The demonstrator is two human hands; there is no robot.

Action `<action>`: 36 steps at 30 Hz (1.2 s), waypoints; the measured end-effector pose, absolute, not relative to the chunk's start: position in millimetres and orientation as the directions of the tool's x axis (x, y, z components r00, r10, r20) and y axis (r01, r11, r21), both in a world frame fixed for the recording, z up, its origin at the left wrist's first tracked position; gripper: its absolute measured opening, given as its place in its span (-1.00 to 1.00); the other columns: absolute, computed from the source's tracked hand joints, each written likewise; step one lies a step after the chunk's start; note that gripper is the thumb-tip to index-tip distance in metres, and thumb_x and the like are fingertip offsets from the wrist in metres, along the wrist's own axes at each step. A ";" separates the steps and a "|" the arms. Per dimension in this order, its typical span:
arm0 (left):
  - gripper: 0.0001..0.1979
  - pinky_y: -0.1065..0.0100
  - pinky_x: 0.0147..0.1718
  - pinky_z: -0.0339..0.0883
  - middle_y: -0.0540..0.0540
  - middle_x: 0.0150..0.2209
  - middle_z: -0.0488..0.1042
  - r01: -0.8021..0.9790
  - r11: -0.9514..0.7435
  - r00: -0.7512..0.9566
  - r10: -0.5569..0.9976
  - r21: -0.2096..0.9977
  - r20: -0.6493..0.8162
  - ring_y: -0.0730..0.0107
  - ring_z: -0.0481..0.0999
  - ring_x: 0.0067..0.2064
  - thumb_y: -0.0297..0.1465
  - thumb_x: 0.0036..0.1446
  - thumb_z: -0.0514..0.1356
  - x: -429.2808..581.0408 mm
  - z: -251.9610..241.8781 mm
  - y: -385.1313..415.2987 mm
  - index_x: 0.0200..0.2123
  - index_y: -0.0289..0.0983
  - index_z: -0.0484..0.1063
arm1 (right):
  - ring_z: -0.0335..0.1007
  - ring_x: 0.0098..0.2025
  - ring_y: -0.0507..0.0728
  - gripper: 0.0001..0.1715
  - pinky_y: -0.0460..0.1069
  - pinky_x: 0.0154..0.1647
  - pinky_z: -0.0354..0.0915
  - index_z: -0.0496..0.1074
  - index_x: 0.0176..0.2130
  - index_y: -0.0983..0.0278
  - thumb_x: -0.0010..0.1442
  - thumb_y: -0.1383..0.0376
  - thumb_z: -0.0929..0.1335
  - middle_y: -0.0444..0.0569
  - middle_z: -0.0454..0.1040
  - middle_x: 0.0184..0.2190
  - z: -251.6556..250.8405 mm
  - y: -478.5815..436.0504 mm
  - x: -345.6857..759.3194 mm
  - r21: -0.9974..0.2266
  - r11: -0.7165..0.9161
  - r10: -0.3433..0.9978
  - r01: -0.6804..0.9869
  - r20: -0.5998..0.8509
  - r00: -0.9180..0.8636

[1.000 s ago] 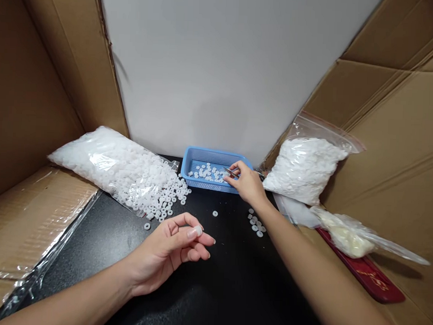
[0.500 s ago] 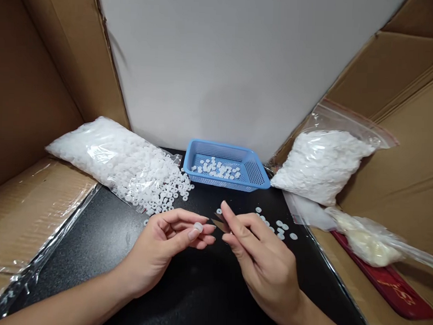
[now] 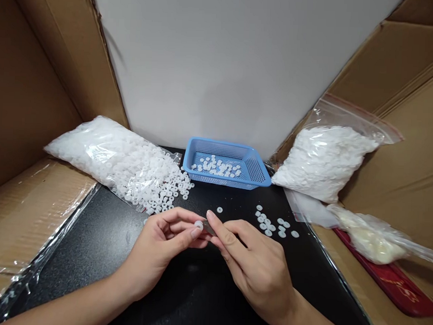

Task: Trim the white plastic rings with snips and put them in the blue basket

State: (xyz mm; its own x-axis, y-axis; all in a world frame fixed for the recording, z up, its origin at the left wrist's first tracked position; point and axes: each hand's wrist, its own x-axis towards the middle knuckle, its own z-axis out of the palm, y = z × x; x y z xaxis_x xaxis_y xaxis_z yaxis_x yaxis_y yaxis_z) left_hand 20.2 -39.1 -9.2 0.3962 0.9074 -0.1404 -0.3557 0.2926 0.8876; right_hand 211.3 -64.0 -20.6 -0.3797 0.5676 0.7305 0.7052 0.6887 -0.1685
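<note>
Between the thumb and fingers of my left hand (image 3: 166, 239) is a small white plastic ring (image 3: 199, 224), its hole facing up toward me. My right hand (image 3: 257, 261) pinches a thin metal blade (image 3: 208, 228), mostly hidden by the fingers. The blade's end lies right beside the ring; whether it touches cannot be made out. Just beyond my hands, one loose ring (image 3: 219, 210) lies on the black tabletop (image 3: 194, 294). To the right of my right hand, several more rings (image 3: 267, 226) are scattered.
A blue perforated basket (image 3: 262, 179) at the back holds several rings. A clear bag of white rings (image 3: 110, 154) spills onto the table at left. At right stand a bag of white pieces (image 3: 323, 159), a pale wrapped bag (image 3: 377, 239) and a red case (image 3: 400, 290). Cardboard (image 3: 409, 122) encloses the sides.
My right hand has moved left, bringing the blade up to the ring. My left hand keeps its hold in nearly the same place. The view has shifted slightly.
</note>
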 end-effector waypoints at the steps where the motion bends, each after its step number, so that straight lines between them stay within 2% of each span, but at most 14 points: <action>1: -0.90 0.50 -0.19 0.56 -0.06 -0.35 0.73 -0.346 0.287 0.396 0.908 0.893 -0.139 0.42 0.71 -0.29 -0.38 0.14 0.43 19.7 -8.7 -39.3 -0.26 -0.25 0.66 | 0.45 -0.35 0.06 -0.59 -0.08 -0.36 0.37 0.41 0.21 0.46 0.41 0.45 0.31 0.01 0.54 -0.36 -20.2 -63.9 211.2 -0.165 0.688 0.566 0.707 0.732 -0.380; 15: -0.89 0.51 -0.22 0.55 -0.09 -0.35 0.72 -0.300 0.261 0.390 0.911 0.918 -0.132 0.39 0.70 -0.28 -0.39 0.10 0.44 19.3 -5.3 -39.9 -0.28 -0.27 0.69 | 0.46 -0.39 0.03 -0.65 -0.09 -0.37 0.34 0.48 0.14 0.48 0.41 0.45 0.31 -0.01 0.56 -0.40 -14.1 -65.7 210.8 -0.114 0.679 0.552 0.725 0.730 -0.402; 22: -0.90 0.50 -0.22 0.56 -0.09 -0.35 0.72 -0.280 0.265 0.386 0.911 0.923 -0.145 0.39 0.70 -0.30 -0.39 0.10 0.44 19.1 -2.5 -42.9 -0.29 -0.28 0.69 | 0.47 -0.38 0.04 -0.60 -0.08 -0.40 0.33 0.45 0.19 0.45 0.40 0.46 0.31 -0.01 0.56 -0.39 -14.6 -67.2 212.5 -0.106 0.678 0.560 0.727 0.715 -0.418; 25: -0.89 0.52 -0.23 0.55 -0.09 -0.36 0.72 -0.282 0.270 0.385 0.911 0.921 -0.149 0.40 0.70 -0.30 -0.39 0.08 0.45 19.0 -1.6 -42.9 -0.29 -0.28 0.69 | 0.46 -0.38 0.04 -0.57 -0.07 -0.42 0.31 0.41 0.23 0.40 0.42 0.44 0.30 -0.03 0.56 -0.38 -14.2 -67.7 213.6 -0.079 0.670 0.555 0.738 0.713 -0.427; 30: -0.89 0.54 -0.25 0.55 -0.09 -0.36 0.73 -0.282 0.267 0.388 0.910 0.922 -0.146 0.42 0.69 -0.32 -0.40 0.06 0.46 19.1 -1.2 -41.1 -0.30 -0.28 0.69 | 0.41 -0.41 0.03 -0.60 -0.05 -0.44 0.24 0.45 0.19 0.44 0.41 0.44 0.31 -0.04 0.54 -0.40 -12.0 -67.6 214.9 -0.016 0.661 0.540 0.750 0.704 -0.460; 36: -0.91 0.55 -0.25 0.55 -0.09 -0.35 0.73 -0.279 0.268 0.406 0.903 0.922 -0.139 0.43 0.69 -0.31 -0.41 0.10 0.44 19.1 0.1 -39.3 -0.29 -0.27 0.70 | 0.37 -0.42 0.03 -0.62 -0.04 -0.44 0.20 0.45 0.18 0.44 0.42 0.44 0.30 -0.05 0.53 -0.41 -9.9 -67.3 217.4 0.001 0.664 0.534 0.748 0.700 -0.474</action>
